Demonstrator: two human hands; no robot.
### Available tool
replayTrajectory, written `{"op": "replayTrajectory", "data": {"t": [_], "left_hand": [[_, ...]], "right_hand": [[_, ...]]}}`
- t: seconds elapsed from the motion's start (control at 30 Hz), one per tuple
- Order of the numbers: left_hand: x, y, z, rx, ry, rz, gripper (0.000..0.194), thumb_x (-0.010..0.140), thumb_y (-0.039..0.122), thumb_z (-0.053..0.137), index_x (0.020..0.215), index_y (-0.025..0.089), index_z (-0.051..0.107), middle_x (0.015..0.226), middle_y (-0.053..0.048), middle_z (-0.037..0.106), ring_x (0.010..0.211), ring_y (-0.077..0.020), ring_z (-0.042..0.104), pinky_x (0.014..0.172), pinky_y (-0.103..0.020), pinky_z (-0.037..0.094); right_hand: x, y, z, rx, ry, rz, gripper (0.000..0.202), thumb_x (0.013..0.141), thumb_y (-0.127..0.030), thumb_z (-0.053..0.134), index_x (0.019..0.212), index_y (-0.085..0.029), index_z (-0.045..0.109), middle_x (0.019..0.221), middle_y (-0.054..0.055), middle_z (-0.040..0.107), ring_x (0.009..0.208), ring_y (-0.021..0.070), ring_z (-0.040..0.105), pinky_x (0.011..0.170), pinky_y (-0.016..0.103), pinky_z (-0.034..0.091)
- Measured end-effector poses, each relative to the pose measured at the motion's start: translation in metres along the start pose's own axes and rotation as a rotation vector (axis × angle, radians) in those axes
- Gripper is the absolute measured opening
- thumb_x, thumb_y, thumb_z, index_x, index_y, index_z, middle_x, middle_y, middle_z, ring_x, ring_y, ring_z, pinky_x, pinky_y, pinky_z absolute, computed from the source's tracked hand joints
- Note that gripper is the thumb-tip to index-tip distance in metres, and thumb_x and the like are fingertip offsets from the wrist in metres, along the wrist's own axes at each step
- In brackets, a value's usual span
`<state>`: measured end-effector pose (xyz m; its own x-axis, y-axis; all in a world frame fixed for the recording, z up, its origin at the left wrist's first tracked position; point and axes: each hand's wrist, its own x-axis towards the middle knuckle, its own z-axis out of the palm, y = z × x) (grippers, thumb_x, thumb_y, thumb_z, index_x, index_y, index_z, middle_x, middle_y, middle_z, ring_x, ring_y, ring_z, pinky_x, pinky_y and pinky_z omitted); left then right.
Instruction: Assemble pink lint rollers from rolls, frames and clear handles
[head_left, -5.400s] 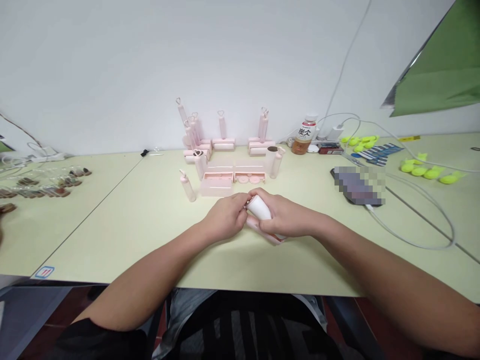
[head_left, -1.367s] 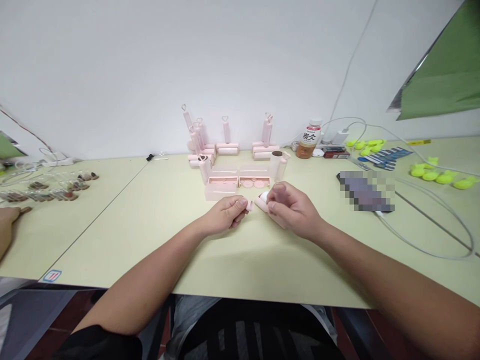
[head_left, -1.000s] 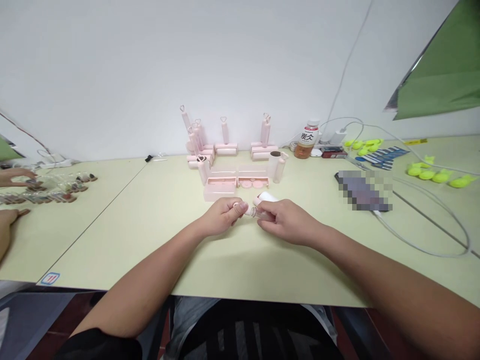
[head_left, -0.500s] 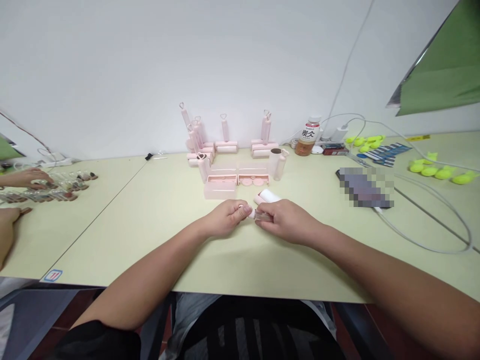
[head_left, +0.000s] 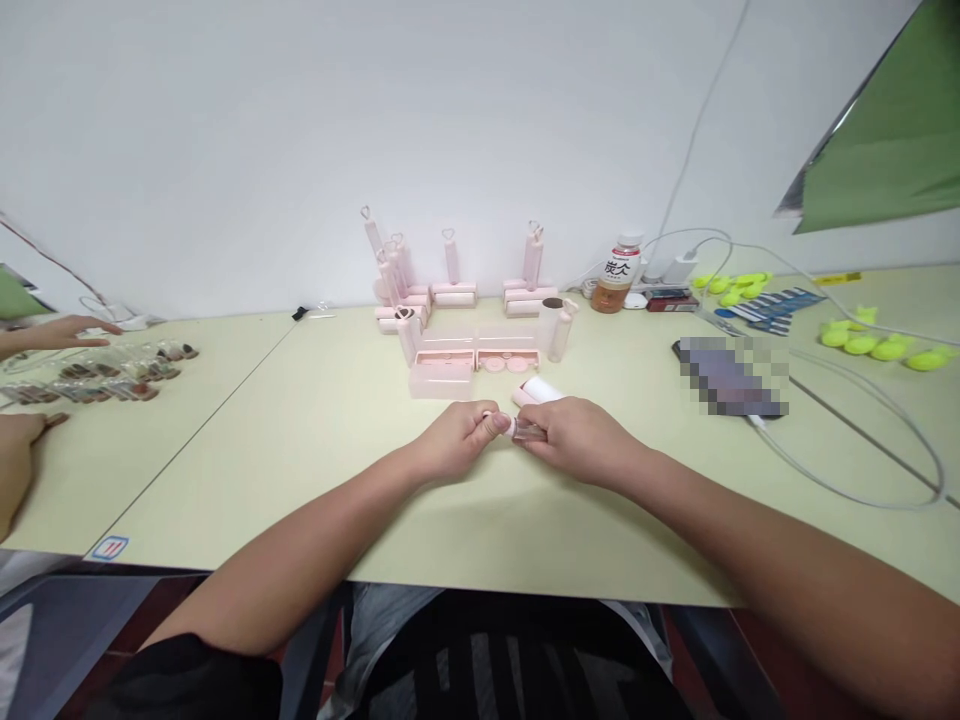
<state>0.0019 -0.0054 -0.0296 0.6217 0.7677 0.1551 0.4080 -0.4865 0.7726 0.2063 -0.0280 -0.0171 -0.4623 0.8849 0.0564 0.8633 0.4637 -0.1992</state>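
The clear tube [head_left: 531, 431] lay between your two hands, over the middle of the counter [head_left: 285, 425], with its long axis running roughly parallel to the counter's front edge. Its left end pointed straight at the pink end piece [head_left: 511, 427]; the two were in line and met or nearly met, though you could not have told from this view how far one sat in the other. Nor did the view settle whether the tube touched the counter or was held just above it.

The tube was nearer your right hand [head_left: 581, 436], whose fingers were curled narrowly around it, hiding its right end. Your left hand [head_left: 461, 440] was tightly bunched, the thumb pressed along the pink end piece, most of which it covered. Neither hand had any spread to it.

Just beyond your right hand, toward the back edge, a white roll [head_left: 543, 388] lay aslant in pink. Farther back, an uncovered pink box [head_left: 508, 361] stood beside a pale box [head_left: 441, 381], and pink tubes with heart-shaped loops [head_left: 451, 260] stood near the back edge. The phone [head_left: 727, 378] lay well apart, toward the right edge. Toward the left edge, a co-worker's hand [head_left: 71, 332] reached over small wrapped items [head_left: 112, 375].
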Motion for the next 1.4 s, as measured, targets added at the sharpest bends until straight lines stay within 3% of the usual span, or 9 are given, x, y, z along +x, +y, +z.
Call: {"op": "replayTrajectory", "data": {"t": [0.33,0.57,0.73,0.83,0.9,1.0,1.03,1.27,1.4], "left_hand": [[-0.002,-0.003,0.006,0.125,0.060,0.042,0.043,0.096,0.051,0.036,0.069,0.019,0.047,0.062,0.001,0.049,0.058,-0.0135,0.044,0.058,-0.026,0.029],[-0.005,0.005,-0.016,0.398,-0.105,0.264,0.042,0.098,0.050,0.038,0.081,0.019,0.060,0.075,-0.004,0.060,0.068,-0.0166,0.054,0.063,-0.027,0.035],[-0.011,0.019,-0.017,0.605,-0.036,0.325,0.037,0.095,0.049,0.048,0.111,0.019,0.063,0.095,-0.009,0.066,0.088,-0.0228,0.060,0.072,-0.030,0.041],[-0.012,0.022,-0.013,0.621,-0.096,0.317,0.032,0.095,0.045,0.050,0.107,0.019,0.064,0.093,-0.008,0.068,0.084,-0.0211,0.062,0.070,-0.029,0.042],[-0.012,0.022,-0.014,0.584,-0.080,0.242,0.030,0.094,0.043,0.052,0.108,0.019,0.063,0.093,-0.006,0.069,0.082,-0.0197,0.064,0.070,-0.029,0.044],[-0.010,0.018,-0.023,0.502,-0.025,0.132,0.029,0.092,0.041,0.057,0.111,0.020,0.063,0.094,-0.004,0.070,0.082,-0.0189,0.064,0.071,-0.029,0.046],[-0.009,0.017,-0.027,0.477,-0.011,0.106,0.028,0.091,0.041,0.058,0.109,0.019,0.063,0.094,-0.003,0.070,0.082,-0.0187,0.064,0.071,-0.029,0.046],[-0.007,0.010,-0.033,0.360,0.042,0.106,0.021,0.090,0.038,0.056,0.100,0.020,0.058,0.091,-0.002,0.064,0.078,-0.0162,0.059,0.067,-0.028,0.044],[-0.007,0.009,-0.033,0.328,0.068,0.087,0.022,0.090,0.040,0.056,0.099,0.020,0.057,0.088,-0.001,0.063,0.076,-0.0154,0.056,0.066,-0.027,0.042]], "right_hand": [[0.001,-0.002,-0.003,0.042,-0.004,-0.011,0.026,0.090,-0.038,0.055,0.071,-0.020,0.055,0.070,0.005,0.063,0.061,0.0170,0.052,0.054,0.027,0.024],[-0.007,-0.001,-0.019,0.525,-0.283,-0.098,0.035,0.083,-0.040,0.063,0.063,-0.020,0.042,0.060,-0.005,0.040,0.056,0.0103,0.037,0.052,0.024,0.028],[-0.009,-0.003,-0.017,0.616,-0.188,-0.033,0.017,0.079,-0.028,0.063,0.091,-0.019,0.055,0.070,-0.004,0.048,0.061,0.0120,0.044,0.053,0.024,0.033],[-0.008,0.004,-0.023,0.860,-0.294,-0.008,0.037,0.081,-0.028,0.061,0.116,-0.022,0.052,0.072,-0.004,0.053,0.057,0.0120,0.048,0.051,0.023,0.037],[-0.005,0.018,-0.027,0.945,-0.193,0.068,0.044,0.084,-0.036,0.060,0.125,-0.023,0.049,0.078,-0.001,0.060,0.058,0.0136,0.052,0.051,0.025,0.041],[0.004,0.044,-0.026,0.667,0.268,0.278,0.041,0.086,-0.047,0.056,0.116,-0.020,0.059,0.086,0.006,0.065,0.068,0.0184,0.058,0.058,0.029,0.044],[0.007,0.051,-0.023,0.544,0.312,0.329,0.043,0.086,-0.049,0.056,0.117,-0.020,0.060,0.092,0.008,0.068,0.072,0.0206,0.061,0.061,0.031,0.045],[0.015,0.052,0.006,0.330,0.006,0.274,0.078,0.072,-0.047,0.073,0.142,-0.023,0.046,0.122,0.013,0.067,0.098,0.0315,0.065,0.076,0.035,0.048],[0.014,0.050,-0.003,0.554,0.024,0.221,0.059,0.074,-0.040,0.069,0.129,-0.023,0.057,0.118,0.009,0.068,0.096,0.0276,0.064,0.076,0.033,0.048]]}}
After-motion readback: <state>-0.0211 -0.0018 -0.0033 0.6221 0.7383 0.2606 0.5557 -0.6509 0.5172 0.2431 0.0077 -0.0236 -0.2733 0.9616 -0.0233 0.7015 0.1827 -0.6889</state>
